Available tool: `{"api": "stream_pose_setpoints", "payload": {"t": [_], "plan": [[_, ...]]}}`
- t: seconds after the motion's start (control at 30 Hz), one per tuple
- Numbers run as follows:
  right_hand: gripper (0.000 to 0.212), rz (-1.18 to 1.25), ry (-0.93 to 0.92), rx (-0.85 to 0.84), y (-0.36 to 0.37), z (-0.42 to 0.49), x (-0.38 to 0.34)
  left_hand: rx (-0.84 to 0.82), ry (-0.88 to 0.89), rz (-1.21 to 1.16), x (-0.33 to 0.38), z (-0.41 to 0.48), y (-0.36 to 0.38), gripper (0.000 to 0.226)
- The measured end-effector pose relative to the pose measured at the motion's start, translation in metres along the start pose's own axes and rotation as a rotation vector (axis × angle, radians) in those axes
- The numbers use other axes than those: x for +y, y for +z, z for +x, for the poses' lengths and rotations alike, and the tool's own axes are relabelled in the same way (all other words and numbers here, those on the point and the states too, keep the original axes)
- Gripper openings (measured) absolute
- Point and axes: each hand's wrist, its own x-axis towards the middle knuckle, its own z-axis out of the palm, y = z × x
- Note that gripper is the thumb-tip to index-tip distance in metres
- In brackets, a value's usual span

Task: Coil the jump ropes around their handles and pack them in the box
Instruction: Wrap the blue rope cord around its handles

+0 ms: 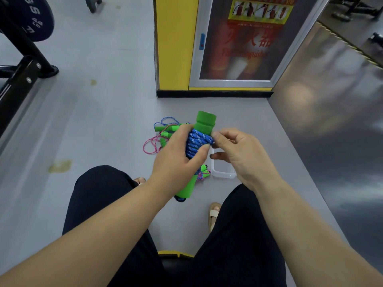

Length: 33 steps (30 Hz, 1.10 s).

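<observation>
Green foam handles [205, 123] wrapped in a blue patterned rope [196, 142] are held in the air above the grey floor [103, 121], in front of the person's knees. The bundle's long axis is tilted. Its upper end points up and away toward the yellow pillar [176, 48], and its lower end points down and back toward the person's lap. The coils sit around the middle, leaving green foam bare at both ends. The left hand [178, 158] grips the bundle around the coils, with the thumb lying across the rope. The right hand [234, 154] pinches the rope at the top of the coil between thumb and forefinger, its other fingers loosely curled. Below the right hand a clear plastic box [223, 175] stands on the floor. Its visible corner shows only grey floor through the plastic, and the hand hides the rest. Just beside the box's left edge lies a small bundle [204, 172] of green handle with pink and blue cord. Farther out, near the pillar's base, a loose pile of ropes [165, 131] with green handles trails blue and pink loops. A fire-extinguisher cabinet [244, 48] stands beside the pillar.
</observation>
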Motion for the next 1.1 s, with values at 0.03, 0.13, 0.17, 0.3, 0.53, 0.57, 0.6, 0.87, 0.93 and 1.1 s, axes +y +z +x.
{"api": "stream_pose_setpoints", "payload": {"t": [0.03, 0.13, 0.17, 0.3, 0.53, 0.57, 0.6, 0.87, 0.93, 1.1], "plan": [[0.014, -0.028, -0.021, -0.011, -0.001, 0.0, -0.003, 0.002, 0.007, 0.014, 0.001, 0.002, -0.002, 0.028], [0.004, -0.084, -0.008, -0.073, -0.007, 0.002, -0.012, -0.01, 0.034, 0.054, 0.002, 0.004, -0.006, 0.037], [0.003, -0.123, 0.01, -0.1, -0.01, 0.002, -0.015, -0.023, 0.057, 0.094, 0.001, 0.003, -0.007, 0.043], [0.005, -0.255, 0.085, -0.243, -0.019, 0.005, -0.018, -0.088, 0.163, 0.235, -0.006, 0.002, -0.009, 0.056], [0.018, -0.17, 0.161, -0.374, -0.025, 0.007, -0.014, -0.191, 0.205, 0.245, -0.002, 0.006, -0.013, 0.056], [0.022, -0.089, 0.18, -0.356, -0.024, 0.006, -0.012, -0.194, 0.205, 0.248, 0.0, 0.007, -0.014, 0.054], [0.026, -0.011, 0.195, -0.331, -0.023, 0.005, -0.009, -0.201, 0.204, 0.26, 0.002, 0.008, -0.014, 0.053], [0.009, -0.244, -0.169, -0.016, -0.01, -0.017, -0.01, -0.253, 0.109, 0.275, 0.01, 0.011, -0.017, 0.065], [0.011, -0.31, -0.25, 0.032, -0.006, -0.021, -0.009, -0.238, 0.114, 0.291, 0.011, 0.014, -0.017, 0.061], [0.011, -0.467, -0.366, 0.041, -0.008, -0.024, -0.009, -0.23, 0.15, 0.28, 0.012, 0.009, -0.013, 0.05]]}}
